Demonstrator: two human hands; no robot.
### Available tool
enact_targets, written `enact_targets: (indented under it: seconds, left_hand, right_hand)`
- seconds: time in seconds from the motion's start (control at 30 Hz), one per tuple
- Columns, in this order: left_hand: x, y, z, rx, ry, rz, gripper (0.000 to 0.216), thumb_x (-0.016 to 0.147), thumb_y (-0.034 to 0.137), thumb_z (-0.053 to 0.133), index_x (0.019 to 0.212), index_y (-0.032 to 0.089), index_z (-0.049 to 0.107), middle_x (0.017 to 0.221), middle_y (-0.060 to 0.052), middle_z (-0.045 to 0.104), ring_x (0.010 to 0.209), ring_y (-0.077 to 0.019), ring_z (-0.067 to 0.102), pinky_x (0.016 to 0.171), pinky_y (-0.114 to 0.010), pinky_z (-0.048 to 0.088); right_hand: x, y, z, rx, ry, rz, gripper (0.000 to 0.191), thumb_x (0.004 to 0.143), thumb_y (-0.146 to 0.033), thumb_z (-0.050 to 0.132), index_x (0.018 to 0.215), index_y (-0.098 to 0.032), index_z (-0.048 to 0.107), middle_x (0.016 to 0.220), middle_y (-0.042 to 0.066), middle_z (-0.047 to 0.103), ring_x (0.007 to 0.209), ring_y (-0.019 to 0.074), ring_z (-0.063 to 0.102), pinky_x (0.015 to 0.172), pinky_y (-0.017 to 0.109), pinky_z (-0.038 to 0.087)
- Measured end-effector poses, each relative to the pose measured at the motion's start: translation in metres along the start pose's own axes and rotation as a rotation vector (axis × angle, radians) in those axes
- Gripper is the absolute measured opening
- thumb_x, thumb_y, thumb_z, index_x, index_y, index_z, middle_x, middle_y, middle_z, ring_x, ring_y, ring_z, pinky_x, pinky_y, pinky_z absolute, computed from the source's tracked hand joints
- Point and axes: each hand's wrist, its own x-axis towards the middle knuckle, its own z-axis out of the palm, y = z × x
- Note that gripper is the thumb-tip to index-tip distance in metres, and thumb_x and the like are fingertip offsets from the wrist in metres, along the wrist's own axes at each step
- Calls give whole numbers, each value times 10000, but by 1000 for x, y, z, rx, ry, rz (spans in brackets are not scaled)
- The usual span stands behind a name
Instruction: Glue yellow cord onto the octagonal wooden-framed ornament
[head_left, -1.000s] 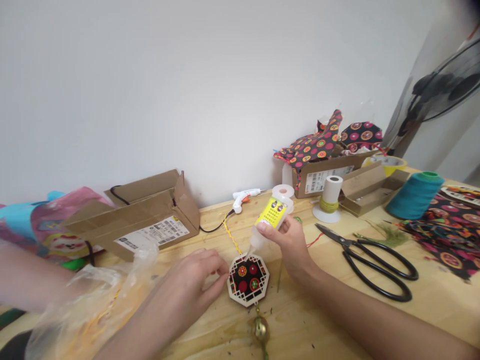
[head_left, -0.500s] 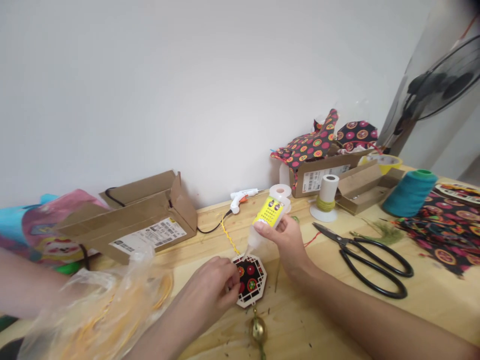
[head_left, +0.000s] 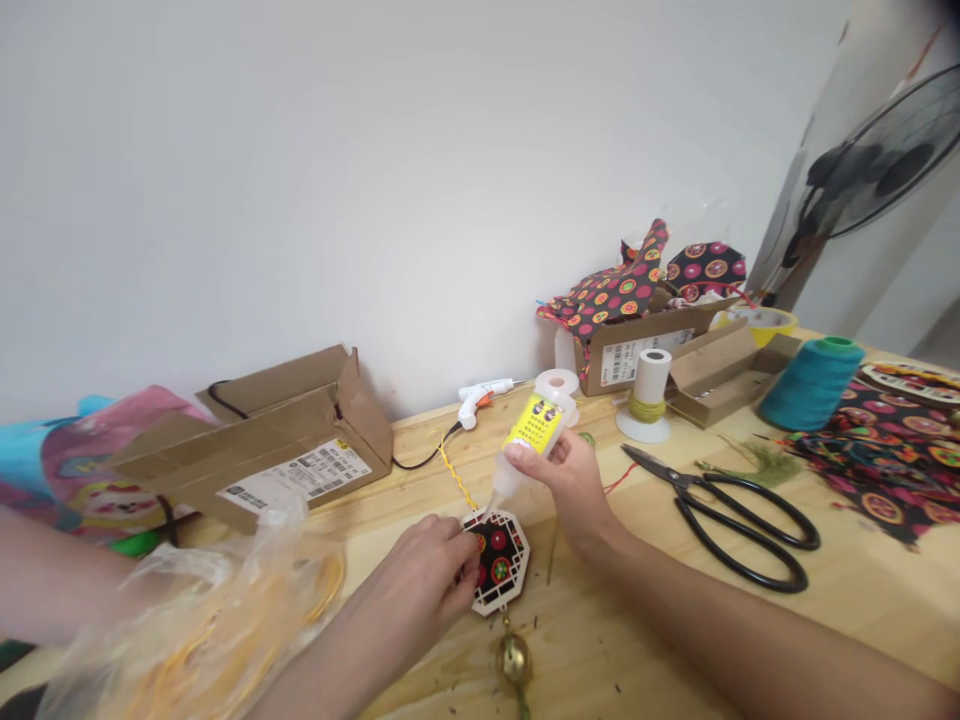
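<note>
An octagonal wooden ornament [head_left: 501, 562] with black dotted fabric in its middle lies on the wooden table [head_left: 862, 620]. A yellow braided cord [head_left: 454, 476] runs from its top and a small brass bell [head_left: 514, 660] hangs below. My left hand [head_left: 427, 585] pinches the ornament's left edge. My right hand [head_left: 574, 478] grips a tilted glue bottle [head_left: 531, 440] with a yellow label. Its nozzle points down at the ornament's upper edge.
Black scissors [head_left: 731, 515], a white spool [head_left: 647, 398], a teal thread cone [head_left: 808, 384], and patterned fabric [head_left: 896, 440] lie to the right. A glue gun [head_left: 484, 397] and cardboard boxes [head_left: 285, 440] sit at the back. A clear plastic bag [head_left: 195, 620] lies front left. A fan [head_left: 874, 160] stands far right.
My left hand has slid right and taken hold of the ornament's left edge. The glue bottle's nozzle stays at the ornament's top. The view shifted slightly.
</note>
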Motion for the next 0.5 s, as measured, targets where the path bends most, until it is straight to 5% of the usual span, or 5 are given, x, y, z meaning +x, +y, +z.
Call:
enact_targets:
  seconds: [0.3, 0.5]
  left_hand:
    - [7, -4, 9, 66, 12, 8, 188, 782, 219, 396, 658, 194, 534, 691, -26, 557, 675, -163, 479, 593, -265, 341]
    - [4, -3, -5, -78, 9, -40, 142, 756, 248, 463, 657, 194, 549, 717, -8, 570, 696, -150, 498, 615, -252, 357]
  right_hand:
    - [1, -2, 0, 10, 3, -6, 270, 513, -242, 740, 688, -161, 550, 636, -40, 611, 594, 110, 548, 563, 224, 436]
    - [0, -3, 0, 8, 8, 3, 276, 517, -247, 742, 698, -153, 558, 654, -30, 621, 609, 112, 554, 566, 222, 443]
